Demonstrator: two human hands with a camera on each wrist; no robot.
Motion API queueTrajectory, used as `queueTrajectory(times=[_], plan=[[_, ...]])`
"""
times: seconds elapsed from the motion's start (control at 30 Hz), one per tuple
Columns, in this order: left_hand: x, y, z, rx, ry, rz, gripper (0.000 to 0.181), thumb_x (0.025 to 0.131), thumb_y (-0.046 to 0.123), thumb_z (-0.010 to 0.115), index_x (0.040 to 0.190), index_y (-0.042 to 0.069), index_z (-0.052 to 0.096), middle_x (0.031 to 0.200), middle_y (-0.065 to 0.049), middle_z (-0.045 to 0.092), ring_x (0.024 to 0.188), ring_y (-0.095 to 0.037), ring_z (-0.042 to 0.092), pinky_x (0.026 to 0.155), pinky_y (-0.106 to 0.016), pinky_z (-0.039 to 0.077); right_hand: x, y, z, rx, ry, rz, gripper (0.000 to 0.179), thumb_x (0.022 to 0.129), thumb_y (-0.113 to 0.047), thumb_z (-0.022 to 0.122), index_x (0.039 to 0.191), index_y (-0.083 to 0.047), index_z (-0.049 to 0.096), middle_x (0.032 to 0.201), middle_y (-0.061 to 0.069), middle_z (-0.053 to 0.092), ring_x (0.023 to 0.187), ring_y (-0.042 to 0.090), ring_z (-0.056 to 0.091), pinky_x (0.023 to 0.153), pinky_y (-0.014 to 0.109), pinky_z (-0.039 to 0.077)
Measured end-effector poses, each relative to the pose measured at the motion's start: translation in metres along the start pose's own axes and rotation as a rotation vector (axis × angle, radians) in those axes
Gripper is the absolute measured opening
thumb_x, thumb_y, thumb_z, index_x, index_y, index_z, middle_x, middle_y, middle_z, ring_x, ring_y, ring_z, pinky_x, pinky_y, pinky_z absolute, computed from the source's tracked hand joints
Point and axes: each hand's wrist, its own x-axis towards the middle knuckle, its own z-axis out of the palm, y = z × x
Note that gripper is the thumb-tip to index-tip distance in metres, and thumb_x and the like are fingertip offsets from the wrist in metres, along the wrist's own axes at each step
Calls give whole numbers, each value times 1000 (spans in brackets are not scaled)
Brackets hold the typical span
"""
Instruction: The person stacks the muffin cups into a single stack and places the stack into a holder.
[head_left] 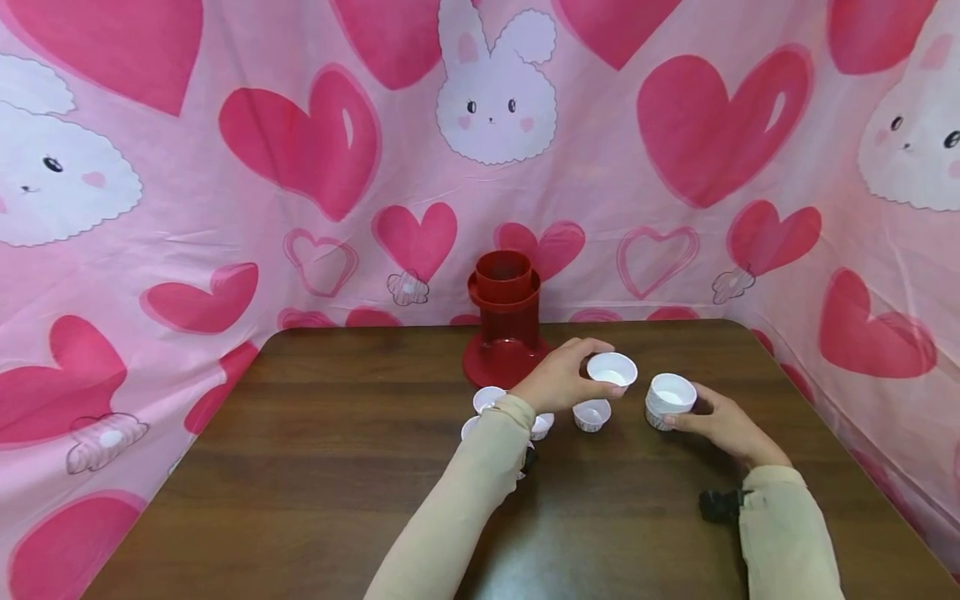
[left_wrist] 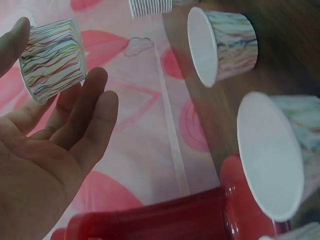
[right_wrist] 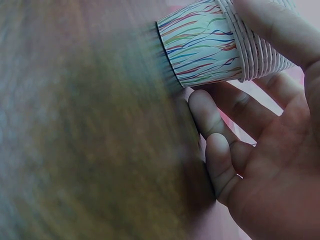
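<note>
Between thumb and fingers my left hand (head_left: 566,371) pinches a single small white paper cup (head_left: 612,369), held above the table with its mouth up. Its outside, with thin coloured wavy lines, shows in the left wrist view on the cup (left_wrist: 54,60). To the right, my right hand (head_left: 727,425) grips a stack of the same cups (head_left: 670,398). Several nested rims show on that stack (right_wrist: 210,47) in the right wrist view, its base at the tabletop. One loose cup (head_left: 592,415) stands below the left hand, between it and the stack.
More loose paper cups, among them a cup (head_left: 489,398) and another (head_left: 542,426), stand partly hidden behind the left forearm. A red cylindrical stand (head_left: 504,325) with a wide round base is at the back of the brown wooden table (head_left: 337,467). A pink patterned cloth (head_left: 585,192) hangs behind.
</note>
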Motion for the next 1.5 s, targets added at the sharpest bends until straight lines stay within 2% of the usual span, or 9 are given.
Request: queueTrajectory(times=[0.47,0.77,1.1,1.5], plan=[[21,9,24,60,-28,43,62,85,37,82,138,16,59,127,2,58,112,-10,55,96,-25,46,-1,0,-3,2,-32,39,79,92,-34,75,151,3,37,142,32,46,127,49,43,101,73,31],[36,10,42,23,-36,55,60,85,38,83,135,15,61,122,4,59,104,-6,55,93,-21,46,0,1,-5,28,-43,37,80,92,-34,75,152,0,36,145,32,42,128,50,40,101,74,30],[48,13,58,88,-23,25,59,84,38,83,133,14,61,119,3,60,101,-6,56,91,-19,44,-1,1,-4,43,-26,18,78,92,-32,75,152,0,38,144,32,43,129,50,39,102,74,28],[60,20,76,115,11,-31,57,83,40,84,131,15,63,114,6,60,95,-4,55,83,-17,45,1,6,-3,26,-7,-36,71,93,-25,75,150,0,41,142,30,48,127,46,44,100,68,35]])
